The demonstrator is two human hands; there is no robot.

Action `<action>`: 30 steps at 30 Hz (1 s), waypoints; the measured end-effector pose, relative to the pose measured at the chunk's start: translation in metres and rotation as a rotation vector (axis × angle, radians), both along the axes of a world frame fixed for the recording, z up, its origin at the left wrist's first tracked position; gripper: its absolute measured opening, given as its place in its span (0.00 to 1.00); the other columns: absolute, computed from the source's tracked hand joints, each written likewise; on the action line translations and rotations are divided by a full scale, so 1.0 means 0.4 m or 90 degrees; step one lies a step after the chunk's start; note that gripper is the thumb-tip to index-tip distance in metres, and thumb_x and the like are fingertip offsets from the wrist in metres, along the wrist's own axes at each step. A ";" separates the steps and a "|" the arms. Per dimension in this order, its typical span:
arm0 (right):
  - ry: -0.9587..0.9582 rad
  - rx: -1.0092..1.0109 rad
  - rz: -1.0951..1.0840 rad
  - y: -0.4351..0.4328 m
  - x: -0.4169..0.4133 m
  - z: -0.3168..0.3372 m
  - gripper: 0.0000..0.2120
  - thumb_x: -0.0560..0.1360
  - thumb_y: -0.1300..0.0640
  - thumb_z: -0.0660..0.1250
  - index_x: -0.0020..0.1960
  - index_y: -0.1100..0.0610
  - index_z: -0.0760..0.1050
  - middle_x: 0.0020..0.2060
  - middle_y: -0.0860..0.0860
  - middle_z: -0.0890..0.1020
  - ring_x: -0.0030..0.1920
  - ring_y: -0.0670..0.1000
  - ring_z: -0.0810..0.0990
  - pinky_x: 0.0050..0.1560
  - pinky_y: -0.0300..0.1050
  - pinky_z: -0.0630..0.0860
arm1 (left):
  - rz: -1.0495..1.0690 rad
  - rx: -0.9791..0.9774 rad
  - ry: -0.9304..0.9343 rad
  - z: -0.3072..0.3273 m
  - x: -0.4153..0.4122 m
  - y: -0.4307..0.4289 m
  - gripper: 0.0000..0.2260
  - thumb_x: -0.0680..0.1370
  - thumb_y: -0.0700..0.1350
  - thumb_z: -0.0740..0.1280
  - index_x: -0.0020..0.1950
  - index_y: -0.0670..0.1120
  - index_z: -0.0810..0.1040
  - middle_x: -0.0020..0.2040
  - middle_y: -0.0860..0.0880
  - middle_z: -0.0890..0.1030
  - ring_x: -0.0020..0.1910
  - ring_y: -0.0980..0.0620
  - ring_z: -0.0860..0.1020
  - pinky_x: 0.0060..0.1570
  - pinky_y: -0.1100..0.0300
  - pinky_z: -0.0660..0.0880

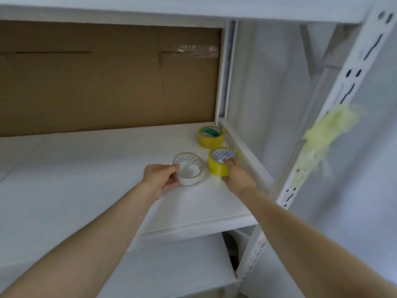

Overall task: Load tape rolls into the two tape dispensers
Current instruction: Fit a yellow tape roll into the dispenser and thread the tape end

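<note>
Three tape rolls lie on a white shelf point(75, 168), near its right end. My left hand point(160, 178) grips the clear roll point(189, 171) from its left side, thumb on the rim. My right hand point(237, 176) holds the nearer yellow roll point(220, 164), with fingers inside its core and thumb at the outer wall. A second yellow roll point(211, 136) with a green-printed core lies farther back, untouched, close to the shelf's right rail. No tape dispenser is in view.
A brown cardboard sheet point(107, 82) closes the shelf's back. A white slotted upright point(335, 117) stands at the right with a wad of yellowish used tape point(330, 130) stuck to it. Another shelf board point(193, 9) runs above, and a lower shelf point(171, 267) lies below.
</note>
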State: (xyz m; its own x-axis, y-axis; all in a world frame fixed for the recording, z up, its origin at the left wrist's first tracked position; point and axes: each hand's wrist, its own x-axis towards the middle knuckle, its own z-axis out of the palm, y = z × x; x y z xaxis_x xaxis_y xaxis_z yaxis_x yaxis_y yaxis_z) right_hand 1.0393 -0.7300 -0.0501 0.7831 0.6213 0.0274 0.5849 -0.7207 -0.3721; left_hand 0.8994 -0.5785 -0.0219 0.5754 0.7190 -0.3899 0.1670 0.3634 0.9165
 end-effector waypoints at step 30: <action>0.148 0.368 0.305 -0.003 -0.017 0.110 0.16 0.72 0.61 0.64 0.60 0.60 0.72 0.62 0.56 0.70 0.59 0.55 0.74 0.58 0.45 0.70 | 0.321 0.031 -0.118 0.077 0.081 -0.203 0.22 0.76 0.61 0.61 0.50 0.40 0.75 0.43 0.42 0.79 0.41 0.47 0.79 0.42 0.56 0.79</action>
